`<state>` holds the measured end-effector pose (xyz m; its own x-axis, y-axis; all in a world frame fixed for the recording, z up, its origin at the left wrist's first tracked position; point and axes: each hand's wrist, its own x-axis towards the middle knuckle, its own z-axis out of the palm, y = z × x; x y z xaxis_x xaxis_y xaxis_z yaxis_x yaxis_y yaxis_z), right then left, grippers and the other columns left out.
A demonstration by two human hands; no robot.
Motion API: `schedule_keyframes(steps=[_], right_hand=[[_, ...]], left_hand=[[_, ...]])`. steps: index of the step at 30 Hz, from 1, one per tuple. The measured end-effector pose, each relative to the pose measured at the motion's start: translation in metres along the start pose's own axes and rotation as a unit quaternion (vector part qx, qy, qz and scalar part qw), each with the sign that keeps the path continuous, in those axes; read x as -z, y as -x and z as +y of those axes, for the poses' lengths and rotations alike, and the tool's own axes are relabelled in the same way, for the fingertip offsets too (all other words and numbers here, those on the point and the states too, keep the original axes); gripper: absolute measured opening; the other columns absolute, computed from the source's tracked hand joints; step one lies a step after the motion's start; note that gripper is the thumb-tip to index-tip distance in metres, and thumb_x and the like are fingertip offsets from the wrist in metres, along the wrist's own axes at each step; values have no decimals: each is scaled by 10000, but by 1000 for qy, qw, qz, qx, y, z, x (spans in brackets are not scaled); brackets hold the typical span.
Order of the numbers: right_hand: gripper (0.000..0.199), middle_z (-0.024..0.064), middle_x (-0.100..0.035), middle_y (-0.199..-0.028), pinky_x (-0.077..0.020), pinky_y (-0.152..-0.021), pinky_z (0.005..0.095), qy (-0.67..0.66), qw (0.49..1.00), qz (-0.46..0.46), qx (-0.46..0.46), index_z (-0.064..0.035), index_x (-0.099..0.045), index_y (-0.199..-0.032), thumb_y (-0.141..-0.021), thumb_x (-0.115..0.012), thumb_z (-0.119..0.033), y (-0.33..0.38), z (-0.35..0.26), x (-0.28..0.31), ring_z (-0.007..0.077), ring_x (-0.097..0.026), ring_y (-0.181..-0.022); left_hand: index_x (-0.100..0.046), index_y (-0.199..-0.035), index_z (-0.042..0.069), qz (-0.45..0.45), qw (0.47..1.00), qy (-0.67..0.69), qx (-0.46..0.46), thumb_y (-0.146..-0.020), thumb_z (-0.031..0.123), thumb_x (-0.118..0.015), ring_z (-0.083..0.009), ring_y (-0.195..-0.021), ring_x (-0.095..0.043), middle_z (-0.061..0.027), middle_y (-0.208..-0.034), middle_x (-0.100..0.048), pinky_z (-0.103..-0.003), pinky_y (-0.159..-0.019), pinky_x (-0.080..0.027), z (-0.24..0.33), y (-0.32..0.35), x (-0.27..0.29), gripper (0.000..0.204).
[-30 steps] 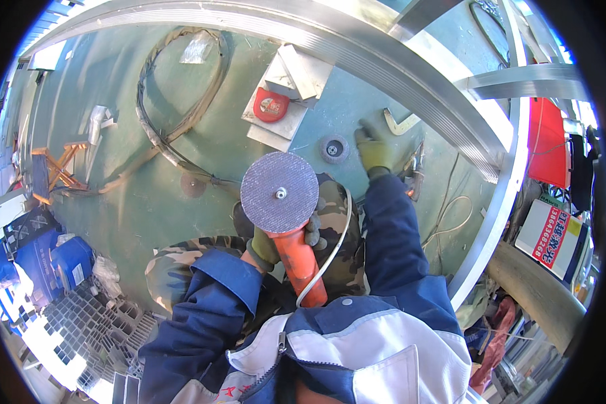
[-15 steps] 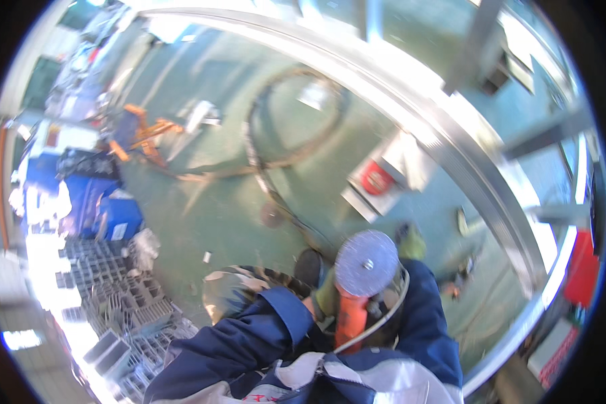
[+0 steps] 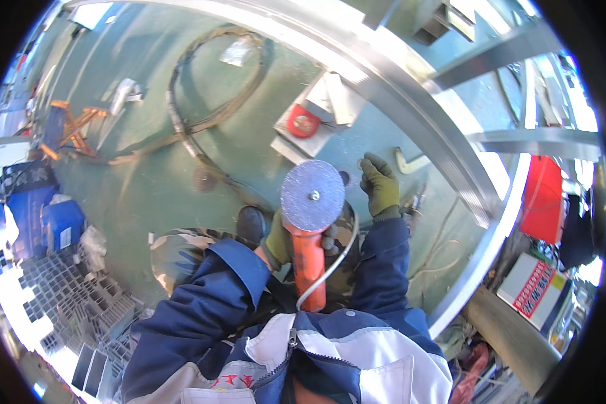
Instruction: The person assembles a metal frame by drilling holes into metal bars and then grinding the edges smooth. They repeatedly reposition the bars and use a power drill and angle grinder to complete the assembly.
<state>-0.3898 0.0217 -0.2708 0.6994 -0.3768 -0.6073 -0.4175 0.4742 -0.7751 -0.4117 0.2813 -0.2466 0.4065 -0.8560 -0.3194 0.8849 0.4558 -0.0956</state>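
Below, left hand [image 3: 281,240] gripping orange angle grinder [image 3: 309,229], right hand [image 3: 380,185] spread open

Surface: green floor [image 3: 148,182].
Laid on it: coiled hose [image 3: 202,101], orange stand [image 3: 71,128], grey plates [image 3: 320,111] with a red disc [image 3: 303,121], stacked metal profiles [image 3: 60,296].

Orange angle grinder [image 3: 308,252] in your left hand, disc facing up.

Your left hand [image 3: 281,241], in an olive glove, wraps the grinder's orange body just below the head. The round grey disc [image 3: 312,195] faces up toward you, flat-on, a small hub nut at its centre. The body runs down toward your chest; a white cable [image 3: 330,266] loops off its right side. Your right hand [image 3: 380,185], gloved too, hangs apart from the tool, just right of the disc, fingers loosely spread above the green floor [image 3: 148,188].
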Motion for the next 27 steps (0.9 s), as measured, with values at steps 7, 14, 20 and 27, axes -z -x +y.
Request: schedule_keyframes(steps=[7, 14, 20, 27], right_hand=[[260, 21, -747, -966, -468, -633, 216, -1, 990, -68, 125, -23, -731, -1231, -988, -763, -111, 122, -104, -40, 57, -593, -718], [224, 68, -793, -966, -468, -595, 224, 54, 991, -74, 95, -16, -754, -1181, -972, -773, -95, 159, -121, -69, 69, -612, -696], [233, 24, -780, -943, -476, -620, 221, 139, 986, -57, 70, -25, -774, -1153, -940, -808, -111, 170, -126, -81, 59, -613, -711], [230, 28, -771, -944, -512, -660, 227, 141, 986, -53, 72, -13, -767, -1174, -954, -790, -75, 167, -129, -86, 69, -650, -758]], left_hand=[[-572, -1383, -71, 0, 999, 43, 26, -1070, 449, -418, -380, -877, -737, -256, -1138, -701, -526, -741, -646, 4, -21, -16, 627], [-589, -1390, -28, 9, 1000, 0, 19, -1065, 566, -350, -377, -862, -724, -234, -1119, -713, -505, -756, -624, 4, -20, -44, 718], [-600, -1372, 17, -9, 999, -37, -9, -1057, 624, -326, -382, -833, -713, -247, -1097, -713, -507, -756, -618, 0, -29, -44, 736], [-628, -1293, 6, 12, 997, -78, -6, -1079, 573, -335, -380, -816, -724, -239, -1048, -714, -496, -724, -630, 0, -25, -53, 673]])
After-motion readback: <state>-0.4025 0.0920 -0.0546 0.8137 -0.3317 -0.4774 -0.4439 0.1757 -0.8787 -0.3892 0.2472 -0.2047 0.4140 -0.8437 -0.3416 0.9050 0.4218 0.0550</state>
